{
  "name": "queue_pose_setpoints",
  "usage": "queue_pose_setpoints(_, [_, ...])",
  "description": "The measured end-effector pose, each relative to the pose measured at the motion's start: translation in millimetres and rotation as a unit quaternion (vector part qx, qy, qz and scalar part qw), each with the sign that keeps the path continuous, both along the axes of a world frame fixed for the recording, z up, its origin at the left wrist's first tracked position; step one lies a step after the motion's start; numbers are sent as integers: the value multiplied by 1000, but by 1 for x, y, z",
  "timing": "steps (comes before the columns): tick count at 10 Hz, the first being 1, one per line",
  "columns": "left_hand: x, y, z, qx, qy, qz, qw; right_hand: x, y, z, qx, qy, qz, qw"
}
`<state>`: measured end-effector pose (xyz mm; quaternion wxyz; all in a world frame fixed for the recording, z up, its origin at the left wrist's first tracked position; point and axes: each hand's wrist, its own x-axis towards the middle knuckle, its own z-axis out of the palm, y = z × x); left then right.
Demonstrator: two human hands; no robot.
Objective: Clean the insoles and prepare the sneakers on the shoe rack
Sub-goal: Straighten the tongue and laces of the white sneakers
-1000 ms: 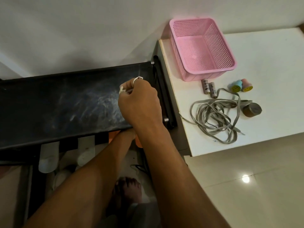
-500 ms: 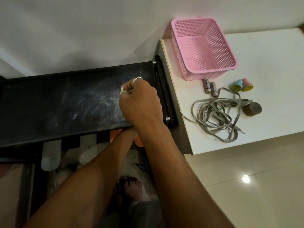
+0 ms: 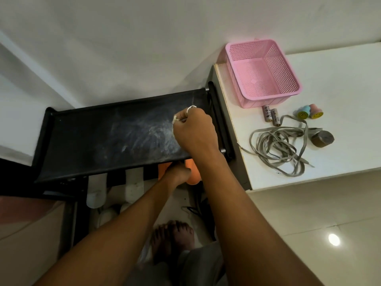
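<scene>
Right hand (image 3: 193, 133) curls over the shoe rack (image 3: 92, 141) top, pinching a small white item (image 3: 175, 120). Left hand (image 3: 177, 176), grip not discernible, reaches beneath toward an orange object (image 3: 192, 178). Risk: the top's dusty residue may resoil the pale insoles (image 3: 134, 183) below.

The shoe rack's top shelf (image 3: 115, 137) is matt black cloth, smeared with chalky white dust toward its 3 o'clock end. At 1 o'clock a perforated pink plastic basket (image 3: 286, 75) sits on a smooth white tabletop (image 3: 340, 89). At 3 o'clock lie flat grey woven shoelaces (image 3: 276, 145). The floor tiles (image 3: 309, 213) at 4 o'clock are glossy.
</scene>
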<state>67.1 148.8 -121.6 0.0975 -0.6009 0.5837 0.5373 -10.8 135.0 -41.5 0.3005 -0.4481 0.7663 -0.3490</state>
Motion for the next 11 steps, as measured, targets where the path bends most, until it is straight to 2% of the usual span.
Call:
queue_pose_setpoints(1, [21,-3,-23,39,-78,-70,994,0,0,2,9,6,3,1000])
queue_pose_setpoints(2, [36,4,8,65,-121,-98,986,0,2,7,13,0,-3,1000])
queue_pose_setpoints(3, [46,3,40,56,-72,-35,995,-1,2,10,16,-3,-7,1000])
queue_pose_setpoints(4, [52,0,66,-20,54,151,987,0,3,12,10,-16,-15,1000])
queue_pose_setpoints(5, [48,-3,85,-131,133,217,958,-2,5,11,-2,-23,-26,999])
queue_pose_setpoints(6, [34,-22,94,-190,172,237,937,-5,5,10,-26,-23,-47,998])
queue_pose_setpoints(8, [2,-48,101,-225,222,302,899,-27,-3,15,-66,-55,-122,989])
queue_pose_setpoints(9, [-17,-47,100,-217,251,309,891,-57,-16,26,-93,-34,-155,983])
queue_pose_setpoints(10, [-29,-50,96,-206,265,316,887,-98,-37,33,-104,40,-169,979])
queue_pose_setpoints(11, [-35,-55,90,-202,260,325,886,-137,-58,32,-108,67,-169,977])
